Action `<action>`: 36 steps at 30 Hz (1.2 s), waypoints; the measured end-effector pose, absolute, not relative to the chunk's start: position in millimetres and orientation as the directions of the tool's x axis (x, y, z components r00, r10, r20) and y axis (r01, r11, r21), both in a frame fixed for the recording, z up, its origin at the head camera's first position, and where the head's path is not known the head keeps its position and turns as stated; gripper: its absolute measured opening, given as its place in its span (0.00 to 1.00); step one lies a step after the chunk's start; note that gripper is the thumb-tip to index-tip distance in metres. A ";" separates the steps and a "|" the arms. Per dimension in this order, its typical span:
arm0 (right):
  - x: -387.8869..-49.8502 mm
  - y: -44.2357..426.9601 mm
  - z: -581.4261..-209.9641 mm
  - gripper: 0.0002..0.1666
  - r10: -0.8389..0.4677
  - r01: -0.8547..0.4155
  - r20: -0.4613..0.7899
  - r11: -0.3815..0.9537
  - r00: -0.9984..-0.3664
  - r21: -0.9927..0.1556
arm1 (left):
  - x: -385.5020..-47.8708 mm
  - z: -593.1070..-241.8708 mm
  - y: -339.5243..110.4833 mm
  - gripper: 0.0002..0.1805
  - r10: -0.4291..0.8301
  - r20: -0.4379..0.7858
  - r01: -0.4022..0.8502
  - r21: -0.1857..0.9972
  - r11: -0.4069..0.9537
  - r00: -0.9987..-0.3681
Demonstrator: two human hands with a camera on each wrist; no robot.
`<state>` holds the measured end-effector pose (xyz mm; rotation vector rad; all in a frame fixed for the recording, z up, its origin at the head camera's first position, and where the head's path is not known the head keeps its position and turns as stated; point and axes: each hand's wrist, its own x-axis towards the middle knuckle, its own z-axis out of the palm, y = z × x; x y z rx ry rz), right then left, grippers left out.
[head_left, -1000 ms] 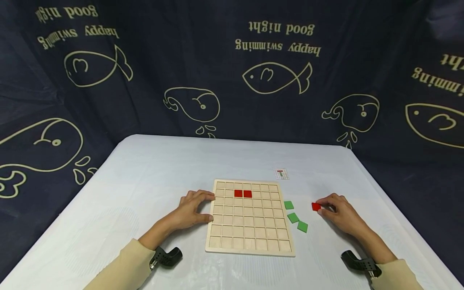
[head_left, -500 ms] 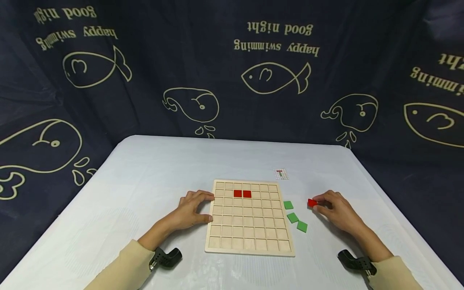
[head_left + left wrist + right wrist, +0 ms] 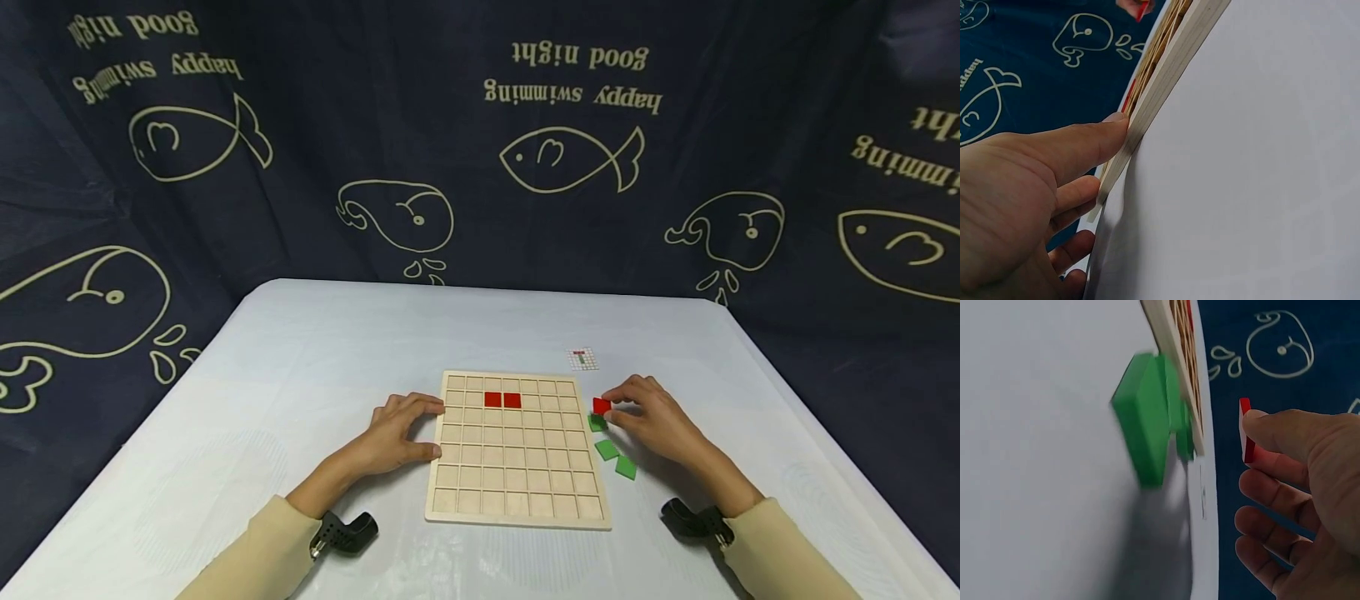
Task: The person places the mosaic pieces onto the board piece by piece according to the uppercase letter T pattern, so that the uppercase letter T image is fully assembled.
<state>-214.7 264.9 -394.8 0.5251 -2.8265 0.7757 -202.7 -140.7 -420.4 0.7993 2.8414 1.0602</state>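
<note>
A wooden grid board (image 3: pixel 517 483) lies on the table, with two red square tiles (image 3: pixel 512 401) side by side in its second row from the far edge. My left hand (image 3: pixel 390 435) touches the board's left edge with thumb and fingertips, the fingers fairly straight. Between thumb and forefinger, my right hand (image 3: pixel 656 419) pinches another red tile (image 3: pixel 1247 434), raised above the table just off the board's right edge. Beneath and beside that hand lie three green square tiles (image 3: pixel 607 450), the farthest partly covered by the held tile in the head view.
A small pattern card (image 3: pixel 582 359) showing a red and green shape on a grid lies beyond the board's far right corner. A white cloth (image 3: pixel 337 333) covers the table. Behind it hangs a dark curtain (image 3: pixel 465 150) with fish drawings.
My right hand has carried the red tile leftward and slightly away from me, from beyond the green tiles to near the board's right edge. The left hand has stayed on the board.
</note>
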 end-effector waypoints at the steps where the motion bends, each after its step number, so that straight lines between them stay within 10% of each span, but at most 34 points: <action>1: -215.9 262.0 -394.0 0.13 -0.298 -0.380 0.242 0.801 -0.923 -0.463 | -202.7 -420.1 -140.5 0.30 0.464 0.167 0.460 0.615 0.641 -0.870; 36: -251.6 193.1 -387.5 0.16 -0.511 -0.532 0.185 0.702 -0.839 -0.474 | -202.6 -420.1 -140.4 0.30 0.456 0.163 0.449 0.624 0.639 -0.875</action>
